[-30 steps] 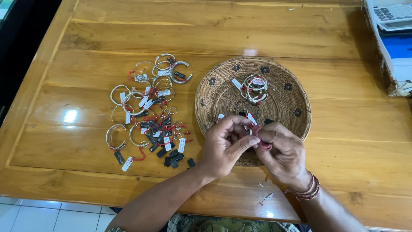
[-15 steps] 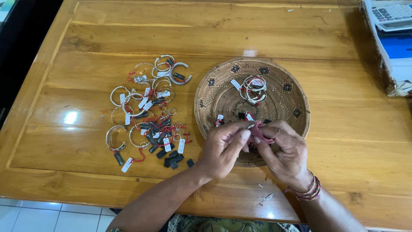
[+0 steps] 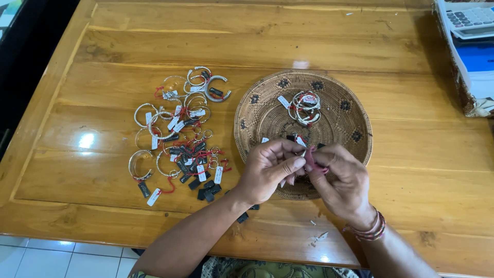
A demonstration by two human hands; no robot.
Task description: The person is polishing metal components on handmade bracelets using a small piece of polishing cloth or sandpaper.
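Both hands lowered slightly toward near rim of woven tray (image 3: 355,110); white tag now hidden between fingers.

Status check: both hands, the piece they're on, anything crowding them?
Left hand and right hand pinch a small red-threaded piece over the basket front rim. Bangle stack sits apart in basket; tagged bangles lie left, clear.

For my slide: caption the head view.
Left hand and right hand pinch a small red-threaded piece over a woven tray beside tagged bangles.

- Far half of the wooden table (image 3: 267,36) lies bare, open to passage;
- tagged bangles (image 3: 175,139) crowd the left;
- woven basket (image 3: 355,116) blocks the centre;
- calculator (image 3: 471,20) and boxes fill the far right corner.
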